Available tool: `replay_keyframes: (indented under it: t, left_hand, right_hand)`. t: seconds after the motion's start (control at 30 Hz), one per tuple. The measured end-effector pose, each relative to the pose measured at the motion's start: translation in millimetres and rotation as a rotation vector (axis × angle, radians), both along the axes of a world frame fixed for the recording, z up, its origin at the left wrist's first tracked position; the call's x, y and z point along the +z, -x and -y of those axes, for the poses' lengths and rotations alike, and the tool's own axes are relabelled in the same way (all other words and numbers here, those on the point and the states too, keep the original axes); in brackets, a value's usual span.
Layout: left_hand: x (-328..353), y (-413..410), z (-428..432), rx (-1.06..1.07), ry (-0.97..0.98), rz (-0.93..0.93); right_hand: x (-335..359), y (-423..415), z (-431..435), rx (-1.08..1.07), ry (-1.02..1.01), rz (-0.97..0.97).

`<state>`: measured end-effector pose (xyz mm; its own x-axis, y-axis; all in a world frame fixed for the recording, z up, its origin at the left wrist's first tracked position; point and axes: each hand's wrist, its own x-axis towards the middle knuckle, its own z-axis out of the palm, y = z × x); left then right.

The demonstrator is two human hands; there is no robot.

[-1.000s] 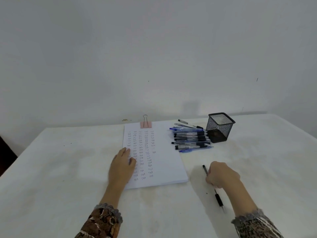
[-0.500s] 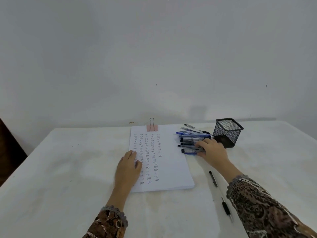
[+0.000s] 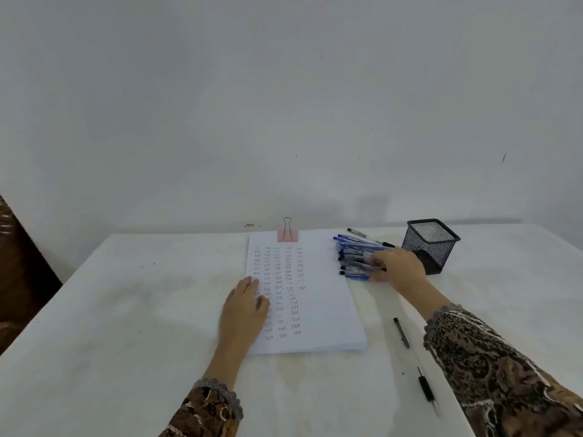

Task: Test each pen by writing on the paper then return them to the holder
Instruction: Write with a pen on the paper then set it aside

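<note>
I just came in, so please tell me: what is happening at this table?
A person is testing pens. The left hand lies flat on the paper, which bears columns of small writing. The right hand touches the pile of pens beside the mesh holder. One black pen lies apart on the table.

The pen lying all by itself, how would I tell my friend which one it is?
Find the white table, then the paper pad on it. Just right of the pad's near corner lies one thin pen with black ends. It is alone, while the other pens lie heaped by the mesh holder.
</note>
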<state>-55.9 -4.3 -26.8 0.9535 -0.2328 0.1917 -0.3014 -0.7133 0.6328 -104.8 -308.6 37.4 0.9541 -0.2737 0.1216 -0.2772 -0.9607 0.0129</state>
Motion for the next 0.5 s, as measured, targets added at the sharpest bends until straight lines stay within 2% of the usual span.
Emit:
replay_keyframes:
  t: [0.13, 0.2, 0.27, 0.33, 0.43, 0.5]
  left_hand:
    - [-1, -1, 0, -0.003, -0.001, 0.003]
    - [-1, 0, 0, 0.000, -0.002, 0.007]
    - [-2, 0, 0, 0.002, -0.002, 0.007]
    - [-1, 0, 0, 0.002, -0.009, 0.012]
    - [0, 1, 0, 0.002, -0.013, 0.016]
    - [1, 2, 0, 0.003, -0.010, 0.014]
  right_hand:
    - [3, -3, -8, 0.011, -0.020, 0.130]
    - [6, -5, -19, 0.012, -0.185, 0.265]
    - [12, -5, -39, 0.068, -0.557, 0.430]
    - [16, -4, -67, 0.136, -1.121, 0.550]
    - [14, -2, -103, 0.135, -2.048, 0.577]
    - [4, -4, -115, 0.112, -2.420, 0.617]
